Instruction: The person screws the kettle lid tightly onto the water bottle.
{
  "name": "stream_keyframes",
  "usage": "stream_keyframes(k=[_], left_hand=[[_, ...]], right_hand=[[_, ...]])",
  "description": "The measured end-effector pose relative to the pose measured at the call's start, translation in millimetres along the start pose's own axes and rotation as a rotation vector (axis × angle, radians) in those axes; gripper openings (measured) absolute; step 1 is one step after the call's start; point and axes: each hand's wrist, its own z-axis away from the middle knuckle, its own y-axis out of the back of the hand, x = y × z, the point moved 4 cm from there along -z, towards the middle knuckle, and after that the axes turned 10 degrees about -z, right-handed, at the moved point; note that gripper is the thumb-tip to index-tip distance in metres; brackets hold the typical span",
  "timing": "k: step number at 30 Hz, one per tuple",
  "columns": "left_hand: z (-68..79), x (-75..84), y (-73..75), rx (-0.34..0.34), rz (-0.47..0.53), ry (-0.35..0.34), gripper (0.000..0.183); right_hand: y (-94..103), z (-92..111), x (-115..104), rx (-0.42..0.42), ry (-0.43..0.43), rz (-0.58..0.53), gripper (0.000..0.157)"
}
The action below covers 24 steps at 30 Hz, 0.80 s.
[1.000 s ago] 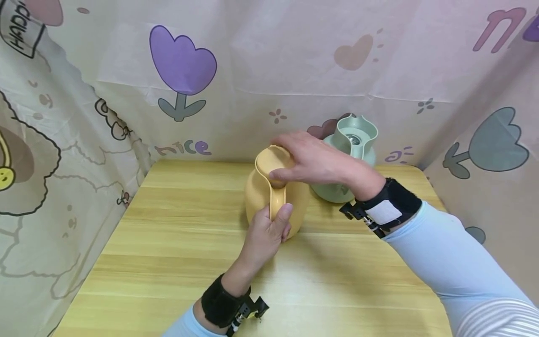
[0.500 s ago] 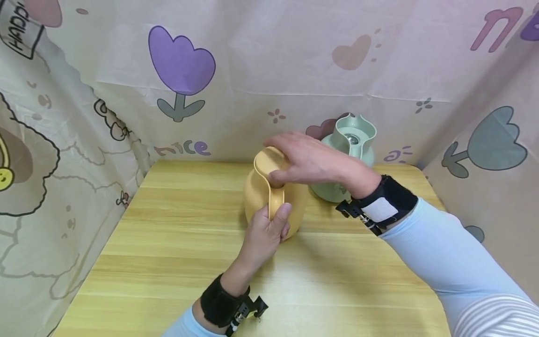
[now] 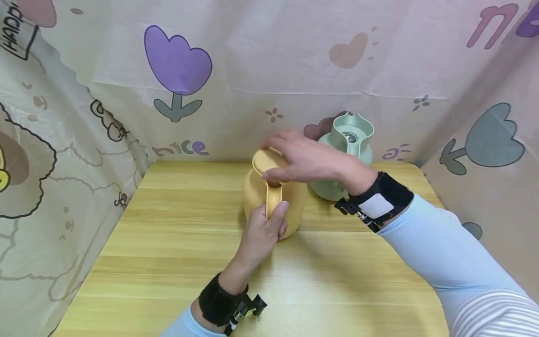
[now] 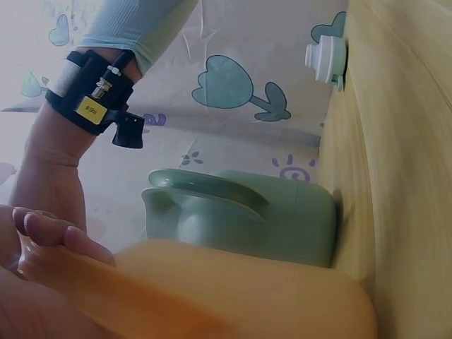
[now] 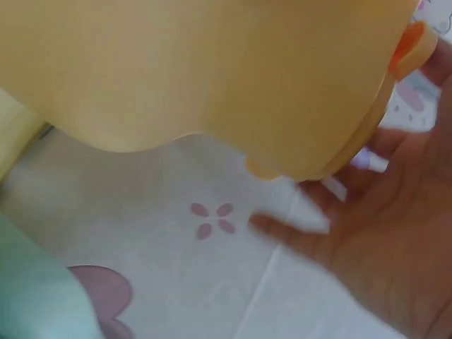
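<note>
A yellow thermos jug (image 3: 253, 202) stands upright on the wooden table. My left hand (image 3: 262, 229) grips its handle (image 3: 273, 202), thumb along the near side; the left wrist view shows the fingers wrapped round this handle. Over the jug's round lid (image 3: 265, 160) lies my right hand (image 3: 301, 157), its thumb at the handle side and the fingers reaching to the far rim. The right wrist view shows the fingers of the right hand (image 5: 395, 240) spread at the lid's edge, one standing off it. The far part of the lid is hidden under this hand.
Behind the right forearm is a green thermos jug (image 3: 364, 152), its top without a lid and a shiny inner mouth showing. A small white and green stopper (image 4: 327, 59) rests on the table (image 3: 168, 224). Printed cloth (image 3: 252, 56) hangs close behind the table.
My right hand has shifted slightly left across the lid, its thumb nearer the lid's left side. The left hand keeps its grip on the handle. The whole head view has drifted a little.
</note>
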Motion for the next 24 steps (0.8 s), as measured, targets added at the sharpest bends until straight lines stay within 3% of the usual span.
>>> stream_keyframes(k=[3,6,10,13,24], left_hand=[[-0.6,-0.6,0.0,-0.005,-0.015,-0.006,0.044],[-0.7,-0.6,-0.2,-0.009,-0.026,-0.010,0.045],[-0.4,-0.2,0.3,-0.004,-0.035,-0.002,0.047],[-0.2,-0.1,0.6,0.002,-0.041,0.002,0.047],[0.6,0.5,1.9,0.028,-0.029,-0.009,0.043]], right_hand=[[1.8,3,6,-0.121,0.076,-0.192,0.060],[7.5,8,15,-0.255,0.074,-0.338,0.069],[14.4,9,25,-0.353,0.055,-0.381,0.081],[14.1,7,28,-0.320,0.061,-0.373,0.084],[-6.1,14,23,0.002,0.041,-0.274,0.087]])
